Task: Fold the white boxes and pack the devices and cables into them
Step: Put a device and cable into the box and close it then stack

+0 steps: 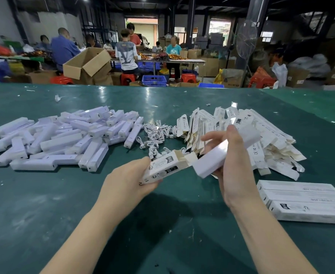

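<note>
The left hand [129,180] has its grip curled around a white box [163,168] with black print, held above the green tabletop [162,224] with its open end pointing right. The right hand [236,167] has its grip wrapped around a long white device [222,153], tilted, with its low end just beside the open end of the box. A big heap of white devices [63,139] lies on the far left. A tangle of white cables [156,135] lies in the middle, behind the hands. A pile of flat boxes [242,131] lies on the right. A neat stack of packed boxes [305,202] sits on the near right.
</note>
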Demonstrator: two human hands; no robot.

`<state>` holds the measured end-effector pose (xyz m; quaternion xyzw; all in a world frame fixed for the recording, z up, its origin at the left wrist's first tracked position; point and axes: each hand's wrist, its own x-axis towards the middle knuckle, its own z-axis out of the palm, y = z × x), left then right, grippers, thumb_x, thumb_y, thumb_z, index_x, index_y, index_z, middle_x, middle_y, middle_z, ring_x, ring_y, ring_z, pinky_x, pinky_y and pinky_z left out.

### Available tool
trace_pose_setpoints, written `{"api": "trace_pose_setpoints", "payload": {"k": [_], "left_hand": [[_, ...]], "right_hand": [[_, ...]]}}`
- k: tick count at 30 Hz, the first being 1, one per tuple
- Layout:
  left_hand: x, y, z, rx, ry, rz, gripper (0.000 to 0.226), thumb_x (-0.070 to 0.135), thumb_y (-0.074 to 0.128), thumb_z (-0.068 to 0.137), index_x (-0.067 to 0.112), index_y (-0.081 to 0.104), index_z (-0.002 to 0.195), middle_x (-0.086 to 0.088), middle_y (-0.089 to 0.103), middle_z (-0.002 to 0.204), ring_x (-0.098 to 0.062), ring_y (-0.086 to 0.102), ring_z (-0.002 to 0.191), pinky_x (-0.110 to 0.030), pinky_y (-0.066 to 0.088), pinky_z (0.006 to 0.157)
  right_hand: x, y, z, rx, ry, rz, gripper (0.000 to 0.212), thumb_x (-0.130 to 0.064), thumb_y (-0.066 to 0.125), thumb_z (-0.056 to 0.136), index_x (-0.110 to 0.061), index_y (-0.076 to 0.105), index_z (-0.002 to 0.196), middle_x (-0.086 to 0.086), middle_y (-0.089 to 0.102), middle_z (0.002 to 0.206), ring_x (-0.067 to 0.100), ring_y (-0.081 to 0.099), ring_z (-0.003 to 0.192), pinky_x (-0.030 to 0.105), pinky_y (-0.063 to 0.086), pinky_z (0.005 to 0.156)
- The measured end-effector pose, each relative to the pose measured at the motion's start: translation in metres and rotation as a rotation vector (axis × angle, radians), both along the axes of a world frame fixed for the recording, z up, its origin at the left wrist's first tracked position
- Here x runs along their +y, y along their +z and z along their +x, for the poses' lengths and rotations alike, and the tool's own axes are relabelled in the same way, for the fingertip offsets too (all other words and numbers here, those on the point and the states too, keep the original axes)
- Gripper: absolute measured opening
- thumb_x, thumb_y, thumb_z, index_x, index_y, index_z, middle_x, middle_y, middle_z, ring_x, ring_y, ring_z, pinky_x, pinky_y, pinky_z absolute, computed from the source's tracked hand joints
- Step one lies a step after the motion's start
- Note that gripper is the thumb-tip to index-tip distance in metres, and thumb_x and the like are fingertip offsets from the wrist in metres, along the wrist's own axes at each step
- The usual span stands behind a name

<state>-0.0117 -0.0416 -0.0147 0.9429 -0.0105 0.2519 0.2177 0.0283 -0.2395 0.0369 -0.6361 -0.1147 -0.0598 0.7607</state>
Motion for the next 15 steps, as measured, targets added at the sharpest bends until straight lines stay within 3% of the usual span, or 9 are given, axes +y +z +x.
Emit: {"api": "trace_pose_setpoints", "payload": {"k": [3, 5, 10, 13, 15], "left_hand": [[0.0002, 0.001, 0.0004, -0.028, -0.015, 0.026, 0.041, 0.043, 0.068, 0.081, 0.026, 0.031, 0.072, 0.011, 0.048, 0.072, -0.012, 0.044, 0.067, -0.033, 0.039, 0.054], [-0.0005, 0.0027, 0.0003, -0.057, -0.004, 0.004, 0.039, 0.042, 0.069, 0.081, 0.023, 0.036, 0.075, 0.009, 0.049, 0.073, -0.014, 0.044, 0.067, -0.036, 0.043, 0.055], [-0.0031, 0.005, -0.0015, -0.104, 0.008, -0.042, 0.036, 0.041, 0.07, 0.08, 0.023, 0.039, 0.074, 0.008, 0.049, 0.071, -0.016, 0.043, 0.065, -0.038, 0.043, 0.055], [-0.0013, 0.0057, -0.002, -0.125, 0.032, -0.049, 0.032, 0.043, 0.068, 0.08, 0.02, 0.046, 0.077, 0.01, 0.05, 0.07, -0.016, 0.047, 0.065, -0.035, 0.041, 0.054], [-0.0001, 0.0059, -0.0022, -0.12, 0.045, -0.038, 0.032, 0.044, 0.068, 0.08, 0.02, 0.048, 0.078, 0.011, 0.05, 0.07, -0.018, 0.048, 0.065, -0.034, 0.041, 0.054]], "right_hand": [[-0.0033, -0.0014, -0.0014, -0.155, -0.069, 0.085, 0.029, -0.058, 0.056, 0.079, -0.032, 0.068, 0.078, -0.011, 0.064, 0.069, 0.007, 0.063, 0.059, 0.021, 0.048, 0.052], [-0.0032, -0.0017, -0.0012, -0.221, -0.046, 0.164, 0.012, -0.04, 0.068, 0.081, -0.028, 0.067, 0.084, -0.014, 0.066, 0.08, 0.013, 0.07, 0.075, 0.024, 0.055, 0.057], [-0.0017, -0.0029, -0.0022, -0.239, -0.042, 0.115, 0.017, -0.021, 0.075, 0.082, -0.016, 0.06, 0.087, -0.009, 0.066, 0.079, 0.019, 0.073, 0.075, 0.03, 0.06, 0.059], [-0.0004, -0.0027, -0.0028, -0.23, -0.043, 0.09, 0.024, -0.025, 0.08, 0.075, -0.017, 0.058, 0.083, -0.003, 0.066, 0.077, 0.022, 0.073, 0.072, 0.032, 0.06, 0.06], [-0.0017, -0.0009, -0.0022, -0.207, -0.05, 0.069, 0.03, -0.029, 0.08, 0.07, -0.017, 0.056, 0.083, 0.002, 0.067, 0.077, 0.023, 0.072, 0.068, 0.026, 0.057, 0.056]]}}
